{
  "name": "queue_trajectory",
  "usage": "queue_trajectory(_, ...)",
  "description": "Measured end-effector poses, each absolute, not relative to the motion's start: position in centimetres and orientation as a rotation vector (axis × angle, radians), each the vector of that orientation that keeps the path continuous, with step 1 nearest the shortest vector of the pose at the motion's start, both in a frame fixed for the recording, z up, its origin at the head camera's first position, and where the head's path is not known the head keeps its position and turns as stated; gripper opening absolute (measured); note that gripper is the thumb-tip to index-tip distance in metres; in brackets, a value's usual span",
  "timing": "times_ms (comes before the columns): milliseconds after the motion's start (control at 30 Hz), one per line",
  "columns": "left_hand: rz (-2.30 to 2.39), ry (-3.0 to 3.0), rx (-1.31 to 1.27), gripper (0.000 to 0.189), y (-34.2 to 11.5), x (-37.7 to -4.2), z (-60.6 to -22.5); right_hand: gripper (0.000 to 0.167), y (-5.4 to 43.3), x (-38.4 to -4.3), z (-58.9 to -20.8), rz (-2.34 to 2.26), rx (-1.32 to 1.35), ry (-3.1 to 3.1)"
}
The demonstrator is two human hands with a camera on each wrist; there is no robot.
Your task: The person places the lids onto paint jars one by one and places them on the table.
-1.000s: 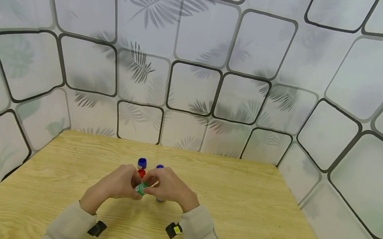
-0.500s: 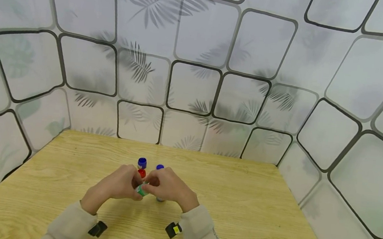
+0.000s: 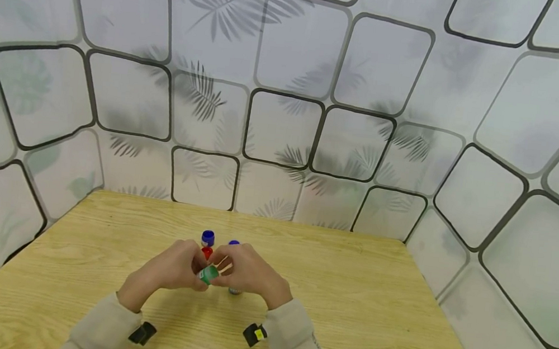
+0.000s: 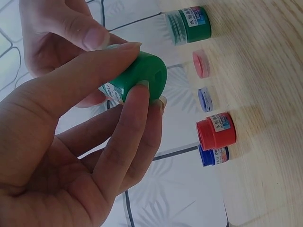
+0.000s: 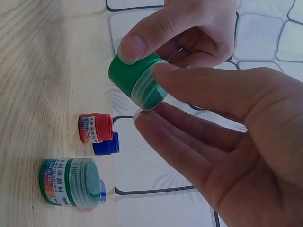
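My left hand grips the body of a small green paint jar tilted above the table. Its clear lid faces my right hand, whose thumb lies on the lid's rim while a fingertip sits at the opposite edge. The lid is on the jar. Beyond the hands stand a lidless red paint jar and a lidless blue paint jar. Another green paint jar, clear lid on, stands nearer my right hand, partly hidden in the head view.
A pinkish-red lid and a blue lid lie between the standing green jar and the red jar. The wooden table meets patterned wall covering at its back and sides.
My right fingers close in on the lid half a second ago, then spread and shift around it now. The left hand keeps its grip, and the green jar stays nearly in place.
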State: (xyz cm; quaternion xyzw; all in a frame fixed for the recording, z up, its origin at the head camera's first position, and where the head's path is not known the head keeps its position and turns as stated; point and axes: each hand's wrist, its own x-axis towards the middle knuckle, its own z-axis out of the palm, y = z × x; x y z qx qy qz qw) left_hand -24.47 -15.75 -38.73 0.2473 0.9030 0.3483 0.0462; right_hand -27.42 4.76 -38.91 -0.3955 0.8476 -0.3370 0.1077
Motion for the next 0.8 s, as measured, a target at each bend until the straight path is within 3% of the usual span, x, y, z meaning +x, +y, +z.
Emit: queue_trajectory(800,1.07,2.748,0.785,0.016,-15.74,-24.51,-38.75,0.025,4.75,-27.55,-39.17,-0.878,-1.192,2.566)
